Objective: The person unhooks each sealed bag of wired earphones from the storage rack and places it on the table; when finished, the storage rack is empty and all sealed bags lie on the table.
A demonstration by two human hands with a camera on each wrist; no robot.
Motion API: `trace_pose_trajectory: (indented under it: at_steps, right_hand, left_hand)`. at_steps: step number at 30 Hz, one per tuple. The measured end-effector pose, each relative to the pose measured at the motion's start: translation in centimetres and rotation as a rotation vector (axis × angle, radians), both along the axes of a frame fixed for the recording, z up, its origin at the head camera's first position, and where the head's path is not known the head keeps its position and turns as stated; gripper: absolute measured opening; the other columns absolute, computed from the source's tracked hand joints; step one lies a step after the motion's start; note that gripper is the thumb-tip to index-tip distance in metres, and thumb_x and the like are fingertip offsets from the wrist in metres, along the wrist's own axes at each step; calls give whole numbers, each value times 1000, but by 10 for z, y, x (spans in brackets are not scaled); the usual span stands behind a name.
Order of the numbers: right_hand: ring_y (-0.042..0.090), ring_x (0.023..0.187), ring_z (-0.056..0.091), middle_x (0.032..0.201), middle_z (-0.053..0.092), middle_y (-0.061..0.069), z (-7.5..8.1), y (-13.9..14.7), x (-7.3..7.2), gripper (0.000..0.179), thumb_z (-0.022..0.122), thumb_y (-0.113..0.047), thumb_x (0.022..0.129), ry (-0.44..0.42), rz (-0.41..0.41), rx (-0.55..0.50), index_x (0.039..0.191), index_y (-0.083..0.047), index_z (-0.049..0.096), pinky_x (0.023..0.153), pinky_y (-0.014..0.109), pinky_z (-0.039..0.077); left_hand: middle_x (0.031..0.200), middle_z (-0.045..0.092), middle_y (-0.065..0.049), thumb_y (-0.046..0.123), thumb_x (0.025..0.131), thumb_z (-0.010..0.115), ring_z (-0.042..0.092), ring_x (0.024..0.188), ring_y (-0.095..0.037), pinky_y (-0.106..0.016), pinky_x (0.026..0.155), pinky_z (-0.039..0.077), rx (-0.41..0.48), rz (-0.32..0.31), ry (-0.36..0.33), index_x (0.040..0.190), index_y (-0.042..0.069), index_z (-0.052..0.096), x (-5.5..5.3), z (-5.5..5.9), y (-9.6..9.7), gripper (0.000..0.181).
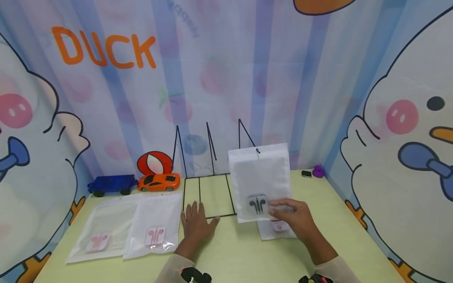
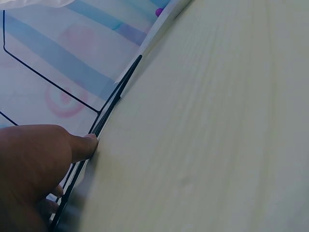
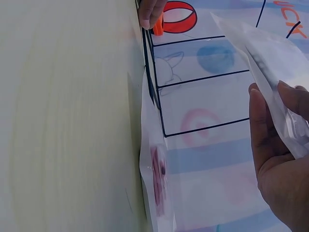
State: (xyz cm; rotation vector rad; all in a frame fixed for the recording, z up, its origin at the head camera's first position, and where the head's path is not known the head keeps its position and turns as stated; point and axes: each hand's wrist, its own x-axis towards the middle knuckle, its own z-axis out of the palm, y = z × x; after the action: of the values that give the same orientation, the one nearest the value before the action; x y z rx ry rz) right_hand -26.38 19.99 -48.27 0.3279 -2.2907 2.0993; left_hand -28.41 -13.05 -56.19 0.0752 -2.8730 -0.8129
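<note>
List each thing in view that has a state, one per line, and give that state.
Black-earphone bag: lifted upright, pinched by the right hand.
Pink-earphone bag: flat on the table, partly under the held bag.
Two pink-earphone bags: flat, side by side, untouched.
Wire rack: standing, slots empty.
Left hand: flat on the table at the rack's front edge.
Orange car: parked, on its wheels.

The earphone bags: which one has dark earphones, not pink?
The bag with dark earphones, held up in the right hand. The others lie flat with pink ones inside.
</note>
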Motion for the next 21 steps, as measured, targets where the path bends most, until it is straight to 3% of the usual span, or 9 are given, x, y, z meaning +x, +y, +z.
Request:
trace_pose_trajectory:
  at_steps: [9, 14, 21]
  right_hand:
    - [30, 80, 84, 110, 82, -10, 0, 6, 10, 34, 86, -1, 90, 17, 12, -13, 119, 12, 76, 78, 60, 67]
    - [24, 79, 84, 109, 82, -13, 0, 8, 15, 33, 85, -1, 90, 26, 13, -1, 119, 13, 76, 80, 56, 68]
    - [20, 85, 84, 106, 83, -8, -4, 13, 16, 32, 84, 3, 89, 43, 45, -9, 117, 15, 76, 82, 54, 68]
  left_hand:
    - [172, 36, -32, 51, 100, 70, 27, 163, -54, -75, 131, 15, -16, -8, -6, 161, -8, 43, -3, -1, -1, 89]
    - [171, 37, -32, 50, 100, 72, 27, 162, -54, -76, 131, 15, -14, -6, -5, 160, -9, 44, -1, -2, 0, 89]
    - [171, 37, -32, 49, 99, 73, 28, 162, -54, -76, 131, 15, -10, -4, 4, 160, -9, 44, 0, 0, 1, 89]
